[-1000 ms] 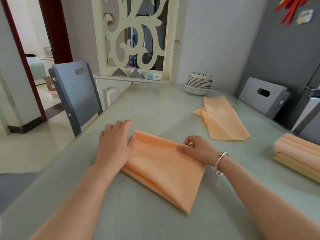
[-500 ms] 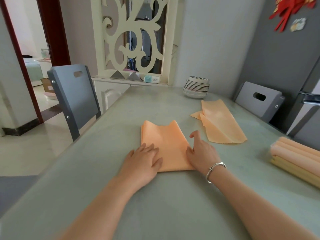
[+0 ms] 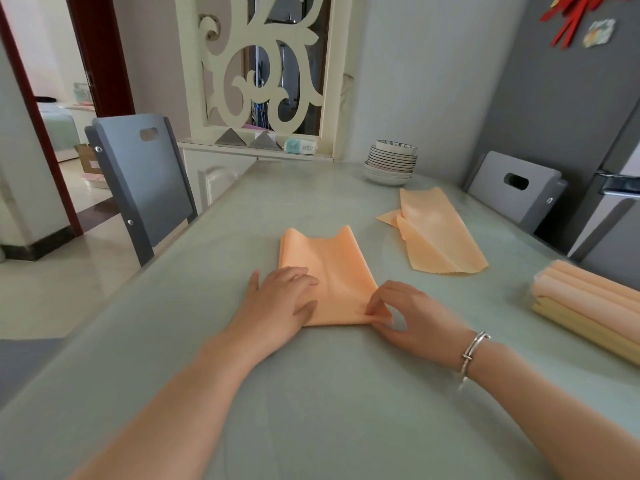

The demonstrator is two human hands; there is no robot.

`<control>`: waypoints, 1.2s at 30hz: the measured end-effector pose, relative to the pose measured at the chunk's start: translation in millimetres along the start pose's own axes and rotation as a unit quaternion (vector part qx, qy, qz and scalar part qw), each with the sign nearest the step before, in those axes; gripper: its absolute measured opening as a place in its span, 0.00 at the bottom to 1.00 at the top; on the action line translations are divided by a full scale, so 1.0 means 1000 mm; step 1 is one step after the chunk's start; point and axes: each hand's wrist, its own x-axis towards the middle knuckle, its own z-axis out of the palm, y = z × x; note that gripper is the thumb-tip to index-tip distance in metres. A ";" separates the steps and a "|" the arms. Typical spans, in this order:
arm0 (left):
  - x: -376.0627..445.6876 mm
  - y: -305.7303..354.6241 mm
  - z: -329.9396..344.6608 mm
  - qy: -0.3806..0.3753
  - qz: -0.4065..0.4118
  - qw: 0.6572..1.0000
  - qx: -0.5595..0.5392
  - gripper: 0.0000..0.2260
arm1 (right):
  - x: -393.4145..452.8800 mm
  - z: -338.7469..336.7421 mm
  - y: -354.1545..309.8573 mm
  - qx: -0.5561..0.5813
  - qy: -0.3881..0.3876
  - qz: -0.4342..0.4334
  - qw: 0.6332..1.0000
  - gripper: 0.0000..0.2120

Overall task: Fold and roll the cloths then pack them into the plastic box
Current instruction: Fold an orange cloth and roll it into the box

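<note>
Cloth (image 3: pixel 332 268), orange and folded, lies flat in the middle of the table (image 3: pixel 329 393). The left hand (image 3: pixel 280 303) presses on its near left part with straight fingers. The right hand (image 3: pixel 412 317) pinches the near right corner between thumb and curled fingers. Rolled cloths (image 3: pixel 588 299) are stacked at the table's right edge; another orange cloth (image 3: pixel 440 233) lies farther back.

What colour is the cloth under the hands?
Plain light orange cloth, seen best in the head view.
</note>
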 end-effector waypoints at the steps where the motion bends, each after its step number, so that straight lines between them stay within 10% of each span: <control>1: 0.000 0.001 -0.002 0.042 0.043 0.998 -0.012 0.11 | -0.003 -0.001 0.001 -0.004 0.000 0.013 1.000 0.05; 5: -0.008 0.001 -0.012 0.054 0.097 0.993 -0.040 0.05 | 0.000 -0.001 -0.002 -0.020 0.001 0.047 0.999 0.07; 16: -0.014 -0.018 -0.011 0.056 -0.085 0.983 -0.151 0.09 | 0.006 0.008 0.013 0.270 0.112 0.255 0.922 0.04; 25: -0.003 -0.004 -0.004 0.075 -0.186 0.975 -0.099 0.12 | 0.022 0.015 0.015 0.205 0.075 0.310 0.925 0.06; 36: -0.002 -0.003 -0.005 0.140 -0.047 0.989 -0.014 0.10 | 0.024 0.019 0.003 -0.110 0.091 0.062 0.988 0.09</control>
